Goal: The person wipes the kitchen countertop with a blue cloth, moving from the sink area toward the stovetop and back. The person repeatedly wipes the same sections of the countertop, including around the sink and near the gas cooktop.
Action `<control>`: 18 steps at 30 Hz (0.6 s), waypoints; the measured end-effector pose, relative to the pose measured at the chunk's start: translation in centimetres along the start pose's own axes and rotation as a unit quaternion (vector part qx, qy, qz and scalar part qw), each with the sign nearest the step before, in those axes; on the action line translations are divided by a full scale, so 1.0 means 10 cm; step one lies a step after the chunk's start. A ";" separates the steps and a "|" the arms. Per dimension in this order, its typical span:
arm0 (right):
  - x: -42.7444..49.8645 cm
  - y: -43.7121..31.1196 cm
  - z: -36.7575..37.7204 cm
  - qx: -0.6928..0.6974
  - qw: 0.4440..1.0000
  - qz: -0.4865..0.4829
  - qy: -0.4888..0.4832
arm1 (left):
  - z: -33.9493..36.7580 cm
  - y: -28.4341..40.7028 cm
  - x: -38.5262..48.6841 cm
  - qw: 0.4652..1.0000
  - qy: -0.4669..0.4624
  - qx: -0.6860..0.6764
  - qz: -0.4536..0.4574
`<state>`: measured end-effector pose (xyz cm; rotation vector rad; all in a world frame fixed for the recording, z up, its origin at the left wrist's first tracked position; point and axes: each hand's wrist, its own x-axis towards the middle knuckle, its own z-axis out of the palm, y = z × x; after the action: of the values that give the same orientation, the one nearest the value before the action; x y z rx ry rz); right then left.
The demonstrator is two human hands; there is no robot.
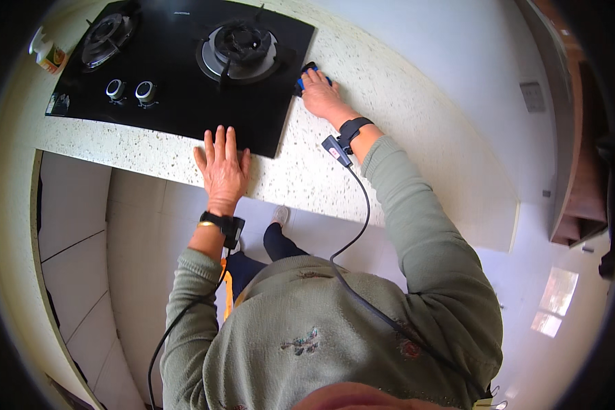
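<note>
My right hand [322, 94] presses on a blue and black cloth or pad [302, 83] at the right edge of the black glass gas hob [184, 92]. The hand covers much of it. My left hand [223, 166] lies flat with fingers spread, its fingertips on the hob's front edge and its palm over the speckled countertop [312, 179]. Nothing is in the left hand. The right burner [243, 48] is behind and between the hands, and two control knobs [144, 91] sit on the hob to the left.
A white pump bottle [48, 54] with an orange label stands left of the hob. The left burner [105, 38] is near it. A black cable [365, 205] hangs from my right wristband across the counter's front edge. White cabinet fronts [74, 205] are at the left below the counter.
</note>
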<state>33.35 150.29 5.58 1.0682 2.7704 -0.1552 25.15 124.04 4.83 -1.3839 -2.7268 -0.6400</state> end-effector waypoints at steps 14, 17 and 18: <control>1.52 0.76 -0.36 -0.013 0.995 0.096 -0.011 | -0.01 0.02 0.04 1.000 -0.004 0.007 -0.028; 1.48 0.98 -0.41 -0.017 0.997 0.070 -0.019 | 0.00 0.04 0.04 0.999 -0.014 0.036 -0.022; 1.42 1.05 -0.38 -0.014 0.997 0.068 0.011 | 0.01 0.04 0.04 0.999 -0.016 0.041 -0.019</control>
<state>29.57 167.94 6.16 1.2542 2.6989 -0.0855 25.21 124.61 4.95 -1.3388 -2.7772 -0.5045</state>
